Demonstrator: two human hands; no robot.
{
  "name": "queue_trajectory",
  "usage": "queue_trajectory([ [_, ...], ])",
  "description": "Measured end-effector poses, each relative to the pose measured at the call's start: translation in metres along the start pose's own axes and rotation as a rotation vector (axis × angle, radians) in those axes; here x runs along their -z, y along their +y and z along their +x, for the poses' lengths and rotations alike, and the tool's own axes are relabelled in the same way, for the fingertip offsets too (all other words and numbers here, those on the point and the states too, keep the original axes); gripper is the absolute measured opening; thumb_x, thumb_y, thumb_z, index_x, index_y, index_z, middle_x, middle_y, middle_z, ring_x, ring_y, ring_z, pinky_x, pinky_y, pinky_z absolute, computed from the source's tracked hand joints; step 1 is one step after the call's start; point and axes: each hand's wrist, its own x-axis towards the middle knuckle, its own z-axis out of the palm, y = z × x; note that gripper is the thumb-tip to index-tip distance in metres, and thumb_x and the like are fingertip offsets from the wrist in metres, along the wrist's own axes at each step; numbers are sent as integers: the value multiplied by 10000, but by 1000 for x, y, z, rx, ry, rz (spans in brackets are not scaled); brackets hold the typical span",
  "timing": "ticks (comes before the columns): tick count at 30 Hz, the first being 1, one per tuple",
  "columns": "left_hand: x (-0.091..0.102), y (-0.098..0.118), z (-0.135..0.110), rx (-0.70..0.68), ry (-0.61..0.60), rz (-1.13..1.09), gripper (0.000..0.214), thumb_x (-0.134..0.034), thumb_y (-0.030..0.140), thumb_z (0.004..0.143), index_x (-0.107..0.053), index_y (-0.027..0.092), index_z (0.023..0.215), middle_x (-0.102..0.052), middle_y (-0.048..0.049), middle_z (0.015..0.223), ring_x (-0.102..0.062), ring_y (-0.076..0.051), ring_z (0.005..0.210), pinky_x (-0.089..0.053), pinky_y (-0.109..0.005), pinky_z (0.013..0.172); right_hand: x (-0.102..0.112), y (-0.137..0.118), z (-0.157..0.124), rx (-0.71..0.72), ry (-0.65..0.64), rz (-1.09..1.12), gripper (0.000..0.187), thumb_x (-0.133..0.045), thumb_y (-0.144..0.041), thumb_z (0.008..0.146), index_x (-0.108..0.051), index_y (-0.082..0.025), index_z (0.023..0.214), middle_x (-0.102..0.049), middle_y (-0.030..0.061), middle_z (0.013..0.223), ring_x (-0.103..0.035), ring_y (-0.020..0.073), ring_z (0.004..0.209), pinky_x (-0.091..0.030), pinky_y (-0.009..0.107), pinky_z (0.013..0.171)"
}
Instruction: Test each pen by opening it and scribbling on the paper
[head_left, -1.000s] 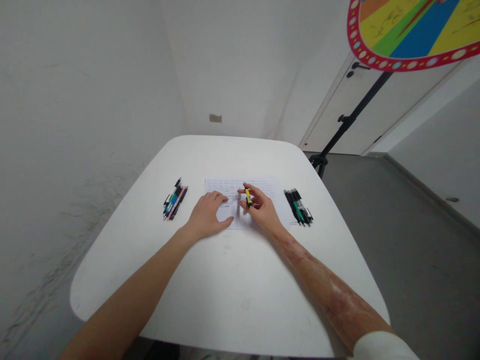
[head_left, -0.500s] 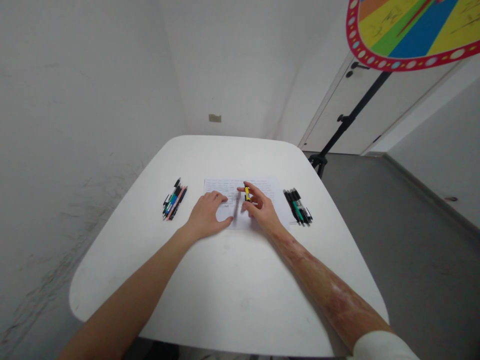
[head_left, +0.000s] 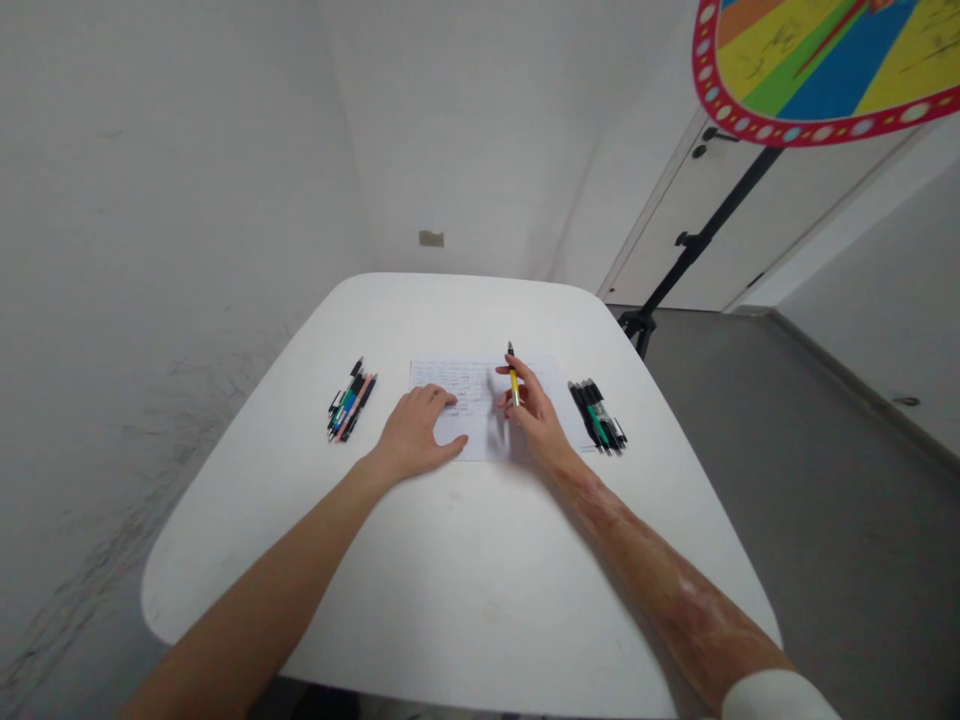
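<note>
A sheet of paper (head_left: 480,448) with lines of handwriting lies on the white table (head_left: 465,590). My left hand (head_left: 417,430) rests on the paper's left side, thumb stretched away from the fingers, holding nothing. Above the paper's right part, my right hand (head_left: 534,408) grips a yellow pen (head_left: 514,380) between thumb and fingers. One dark end of the pen points up and away from me, lifted off the sheet. To the left of my left hand is a group of pens (head_left: 351,402); another group, black and green pens (head_left: 597,415), lies right of the paper.
Beyond the table's right side stands a colourful wheel (head_left: 825,70) on a black stand (head_left: 694,245). A white door (head_left: 720,260) is behind it. Walls (head_left: 480,150) come close to the table's far and left sides.
My right hand has moved a little to the right, and the yellow pen has turned so more of its length shows. My left hand stays on the paper.
</note>
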Motion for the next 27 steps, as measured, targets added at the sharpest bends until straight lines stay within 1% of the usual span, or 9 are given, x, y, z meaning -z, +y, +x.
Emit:
queue_trajectory([
  [2, 1, 1, 0, -3, -4, -10, 479, -806, 457, 902, -625, 249, 1295, -668, -112, 1319, -634, -344, 1218, -535, -545, 1086, 11, -4, 4, -14, 95, -59, 515, -604, -368, 961, -679, -311, 1468, -668, 92, 1398, -600, 181, 812, -560, 369, 763],
  [4, 1, 2, 0, -4, -2, -13, 479, -793, 487, 922, -629, 249, 1304, -669, -113, 1315, -631, -344, 1227, -532, -549, 1092, 28, -10, 6, -39, 161, -117, 406, -555, -450, 1040, -727, -293, 1373, -710, 82, 1291, -550, 162, 716, -513, 347, 683],
  [6, 2, 3, 0, -2, 0, -8, 488, -786, 528, 936, -633, 256, 1312, -672, -111, 1308, -630, -346, 1223, -528, -557, 1093, 52, -14, 5, -40, 194, -198, 400, -544, -479, 1057, -733, -279, 1347, -738, 78, 1220, -515, 158, 662, -472, 345, 638],
  [10, 1, 3, 1, -12, -1, 7, 552, -811, 580, 915, -638, 253, 1326, -670, -116, 1310, -625, -354, 1215, -523, -572, 1095, 110, -8, -11, -22, 323, -503, 596, -635, -438, 996, -599, -274, 1568, -749, 95, 1169, -518, 176, 630, -474, 378, 629],
  [12, 1, 2, 1, -17, -1, 13, 575, -825, 594, 901, -642, 250, 1324, -668, -118, 1312, -625, -355, 1214, -524, -571, 1093, 134, 5, -22, -32, 381, -626, 514, -594, -421, 993, -676, -253, 1472, -724, 110, 1141, -546, 196, 661, -512, 408, 673],
  [14, 1, 1, 1, -23, -2, 15, 583, -835, 600, 893, -644, 251, 1320, -667, -116, 1314, -626, -352, 1217, -524, -565, 1096, 150, 21, -31, -46, 391, -702, 450, -559, -404, 988, -736, -231, 1363, -697, 124, 1120, -588, 220, 719, -552, 438, 739],
  [17, 1, 0, 0, -32, -6, 12, 593, -847, 596, 887, -645, 245, 1320, -665, -120, 1323, -625, -354, 1230, -520, -567, 1105, 158, 43, -38, -69, 377, -775, 465, -543, -389, 978, -742, -189, 1348, -673, 152, 1107, -632, 268, 821, -580, 497, 847],
  [20, 3, 0, -1, -23, -10, 10, 587, -850, 587, 883, -648, 251, 1320, -666, -119, 1326, -622, -358, 1243, -515, -572, 1109, 156, 54, -38, -84, 359, -828, 478, -531, -359, 970, -744, -160, 1348, -651, 176, 1129, -653, 315, 945, -574, 537, 955],
  [27, 6, 5, -1, -44, 24, 4, 468, -785, 547, 943, -659, 260, 1290, -685, -110, 1296, -640, -340, 1217, -531, -540, 1091, 148, 52, -38, -79, 335, -899, 423, -537, -367, 983, -779, -170, 1268, -631, 163, 1111, -639, 315, 962, -565, 528, 969],
])
